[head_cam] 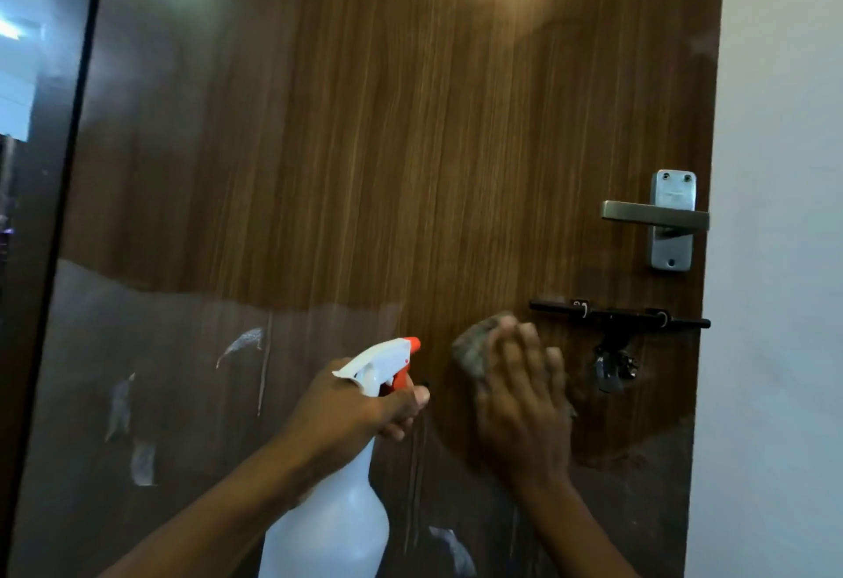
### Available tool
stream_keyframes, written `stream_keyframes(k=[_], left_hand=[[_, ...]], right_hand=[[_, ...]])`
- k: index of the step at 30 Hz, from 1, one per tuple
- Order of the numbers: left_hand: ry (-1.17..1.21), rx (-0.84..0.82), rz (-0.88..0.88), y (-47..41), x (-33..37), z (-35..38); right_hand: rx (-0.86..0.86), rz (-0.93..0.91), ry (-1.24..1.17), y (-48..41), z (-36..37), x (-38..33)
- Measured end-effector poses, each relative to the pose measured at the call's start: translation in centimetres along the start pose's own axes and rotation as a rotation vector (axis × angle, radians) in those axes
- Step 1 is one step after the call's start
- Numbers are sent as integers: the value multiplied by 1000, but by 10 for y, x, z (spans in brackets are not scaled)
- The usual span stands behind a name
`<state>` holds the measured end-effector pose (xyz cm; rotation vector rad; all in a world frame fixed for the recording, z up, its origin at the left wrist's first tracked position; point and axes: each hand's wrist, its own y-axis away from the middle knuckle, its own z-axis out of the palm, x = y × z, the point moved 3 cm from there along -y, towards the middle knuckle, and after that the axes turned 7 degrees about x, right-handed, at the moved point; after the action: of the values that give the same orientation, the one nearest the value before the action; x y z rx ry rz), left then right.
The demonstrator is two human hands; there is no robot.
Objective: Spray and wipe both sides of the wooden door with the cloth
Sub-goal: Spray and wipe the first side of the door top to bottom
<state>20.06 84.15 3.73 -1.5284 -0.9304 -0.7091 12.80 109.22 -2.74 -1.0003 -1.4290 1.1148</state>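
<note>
The wooden door fills most of the view. Its upper part is glossy brown grain, and its lower part is duller and marked with pale smears. A white wall borders it on the right.

Low in the middle, a white spray bottle stands upright in front of the door. The left hand is curled round its neck, one finger lies by the orange trigger, and the orange nozzle points at the wood.

Just to the right, the right hand lies flat against the door, fingers straight and close together. It presses the cloth to the surface. The grey cloth sits under the palm and fingers and shows past the fingertips at the upper left.

A black sliding bolt is fixed just right of the fingertips, and a metal lever handle is above it near the door's edge.
</note>
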Motion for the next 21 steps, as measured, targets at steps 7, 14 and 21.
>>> stream_keyframes(k=[7, 14, 21], left_hand=[[-1, 149, 10, -7, -5, 5], [-42, 197, -15, -8, -20, -37], [-109, 177, 41, -16, -26, -98]], right_hand=[[81, -15, -153, -114, 43, -107], [-39, -217, -25, -41, 40, -93], [24, 126, -98, -114, 63, -168]])
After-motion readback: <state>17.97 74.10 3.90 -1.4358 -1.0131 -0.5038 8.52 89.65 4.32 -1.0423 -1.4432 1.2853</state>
